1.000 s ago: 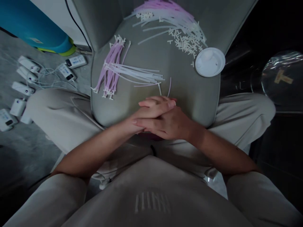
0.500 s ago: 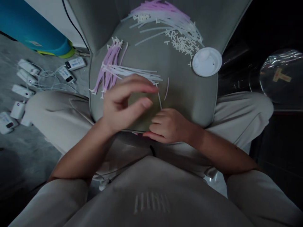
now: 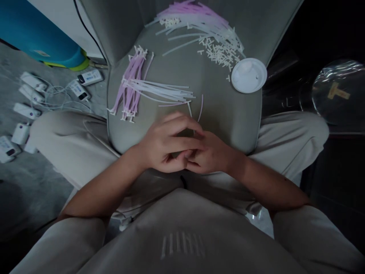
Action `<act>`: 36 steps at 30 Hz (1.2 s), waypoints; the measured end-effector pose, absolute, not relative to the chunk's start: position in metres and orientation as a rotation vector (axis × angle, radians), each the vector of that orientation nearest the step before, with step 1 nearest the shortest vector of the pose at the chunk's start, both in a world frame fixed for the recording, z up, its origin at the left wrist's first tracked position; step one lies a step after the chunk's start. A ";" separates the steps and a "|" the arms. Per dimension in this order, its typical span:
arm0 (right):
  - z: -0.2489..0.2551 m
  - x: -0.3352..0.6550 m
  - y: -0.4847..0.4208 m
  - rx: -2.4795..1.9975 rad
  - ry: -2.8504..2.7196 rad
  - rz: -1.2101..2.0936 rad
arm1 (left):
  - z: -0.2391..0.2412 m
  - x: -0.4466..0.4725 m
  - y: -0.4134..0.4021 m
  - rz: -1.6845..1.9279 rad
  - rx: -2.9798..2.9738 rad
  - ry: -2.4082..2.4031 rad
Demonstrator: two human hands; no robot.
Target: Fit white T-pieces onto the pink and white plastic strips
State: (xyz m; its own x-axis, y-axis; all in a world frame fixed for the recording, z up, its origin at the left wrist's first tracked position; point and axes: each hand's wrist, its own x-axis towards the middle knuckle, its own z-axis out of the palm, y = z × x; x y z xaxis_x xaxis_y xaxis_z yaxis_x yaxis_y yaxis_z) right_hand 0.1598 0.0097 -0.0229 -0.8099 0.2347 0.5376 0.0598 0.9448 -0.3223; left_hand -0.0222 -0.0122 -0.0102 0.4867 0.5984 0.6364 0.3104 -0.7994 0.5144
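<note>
My right hand [image 3: 211, 152] is closed around the lower end of a thin white tube [image 3: 190, 109], which sticks up from the fingers and has a small white T-shaped connector at its top. My left hand [image 3: 168, 142] meets it, thumb and fingers curled in against the right fingertips; what lies between them is hidden. Just beyond the hands lie a short purple tube [image 3: 201, 106] and a thin purple strand [image 3: 172, 105]. White tubes [image 3: 162, 90] fan out from a bundle of purple tubes [image 3: 132, 78] with white connectors on their ends.
The grey chair seat [image 3: 228, 118] carries everything. At its back are loose purple and white tubes [image 3: 199, 19], a heap of white T connectors [image 3: 219, 51] and a round white dish [image 3: 249, 76]. White cabled devices [image 3: 34, 82] lie on the floor at left.
My left hand has moved right and down from above the seat to join the right hand, uncovering the purple bundle's lower ends and the purple strand. My right hand has hardly moved.
</note>
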 end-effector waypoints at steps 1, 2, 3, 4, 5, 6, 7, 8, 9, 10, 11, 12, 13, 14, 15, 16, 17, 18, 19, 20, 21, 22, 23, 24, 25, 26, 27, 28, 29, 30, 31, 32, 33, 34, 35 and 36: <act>-0.023 0.160 0.010 -0.215 -2.489 0.384 | -0.010 -0.023 -0.012 1.219 2.408 0.781; -0.023 0.160 0.010 -0.223 -2.485 0.384 | -0.009 -0.023 -0.012 1.214 2.407 0.794; -0.023 0.161 0.010 -0.230 -2.490 0.386 | -0.008 -0.023 -0.012 1.209 2.401 0.803; -0.023 0.161 0.011 -0.231 -2.509 0.394 | -0.008 -0.024 -0.012 1.206 2.387 0.812; -0.023 0.162 0.013 -0.230 -2.542 0.412 | -0.008 -0.025 -0.012 1.206 2.368 0.829; -0.023 0.163 0.016 -0.234 -2.582 0.437 | -0.008 -0.026 -0.012 1.215 2.343 0.857; -0.023 0.164 0.020 -0.254 -2.624 0.471 | -0.009 -0.028 -0.011 1.224 2.309 0.915; -0.022 0.166 0.025 -0.288 -2.666 0.514 | -0.011 -0.030 -0.009 1.232 2.270 1.006; -0.022 0.168 0.032 -0.365 -2.692 0.551 | -0.014 -0.032 -0.007 1.221 2.228 1.125; -0.021 0.170 0.040 -0.491 -2.705 0.588 | -0.018 -0.033 -0.005 1.192 2.182 1.272; -0.021 0.173 0.049 -0.615 -2.712 0.614 | -0.022 -0.034 -0.002 1.147 2.138 1.427; -0.021 0.176 0.058 -0.779 -2.703 0.614 | -0.027 -0.035 0.001 1.063 2.100 1.565; -0.021 0.178 0.066 -0.928 -2.690 0.597 | -0.031 -0.034 0.003 0.980 2.068 1.679; -0.021 0.181 0.074 -1.057 -2.681 0.565 | -0.034 -0.032 0.006 0.908 2.046 1.759; -0.021 0.183 0.081 -1.132 -2.705 0.538 | -0.037 -0.030 0.007 0.833 2.026 1.816; -0.021 0.185 0.087 -1.139 -2.751 0.512 | -0.039 -0.026 0.008 0.772 2.007 1.863; -0.021 0.186 0.091 -1.105 -2.822 0.496 | -0.039 -0.022 0.009 0.721 1.991 1.898; -0.021 0.187 0.093 -1.060 -2.901 0.470 | -0.039 -0.017 0.009 0.673 1.984 1.922; -0.021 0.188 0.095 -1.032 -2.977 0.423 | -0.039 -0.012 0.008 0.627 1.981 1.940; -0.020 0.188 0.096 -1.023 -3.058 0.354 | -0.038 -0.007 0.008 0.584 1.977 1.962; -0.019 0.187 0.096 -1.021 -3.132 0.269 | -0.037 -0.002 0.007 0.545 1.966 1.993; -0.016 0.186 0.096 -1.024 -3.192 0.180 | -0.037 0.002 0.007 0.513 1.949 2.031; -0.014 0.185 0.097 -1.024 -3.236 0.104 | -0.036 0.006 0.007 0.483 1.933 2.065; -0.011 0.184 0.099 -1.015 -3.267 0.038 | -0.036 0.009 0.007 0.454 1.917 2.098; -0.008 0.182 0.101 -0.992 -3.291 -0.021 | -0.036 0.011 0.007 0.430 1.900 2.129; -0.005 0.181 0.104 -0.958 -3.317 -0.074 | -0.036 0.013 0.007 0.409 1.886 2.153; -0.002 0.180 0.108 -0.915 -3.352 -0.133 | -0.035 0.015 0.007 0.392 1.873 2.173; 0.001 0.178 0.111 -0.865 -3.394 -0.202 | -0.034 0.016 0.007 0.379 1.862 2.188; 0.004 0.177 0.115 -0.815 -3.437 -0.267 | -0.034 0.017 0.007 0.369 1.853 2.200; 0.006 0.175 0.118 -0.773 -3.474 -0.320 | -0.033 0.019 0.007 0.362 1.844 2.210; 0.009 0.174 0.120 -0.738 -3.505 -0.354 | -0.032 0.020 0.007 0.356 1.833 2.223; 0.011 0.172 0.122 -0.712 -3.530 -0.380 | -0.032 0.021 0.007 0.352 1.820 2.238; 0.013 0.170 0.122 -0.690 -3.550 -0.399 | -0.031 0.022 0.007 0.348 1.806 2.252; 0.015 0.167 0.123 -0.669 -3.566 -0.411 | -0.031 0.023 0.008 0.343 1.793 2.263; 0.016 0.165 0.123 -0.657 -3.578 -0.430 | -0.031 0.025 0.008 0.341 1.782 2.269; 0.017 0.162 0.122 -0.654 -3.587 -0.436 | -0.032 0.026 0.008 0.339 1.775 2.274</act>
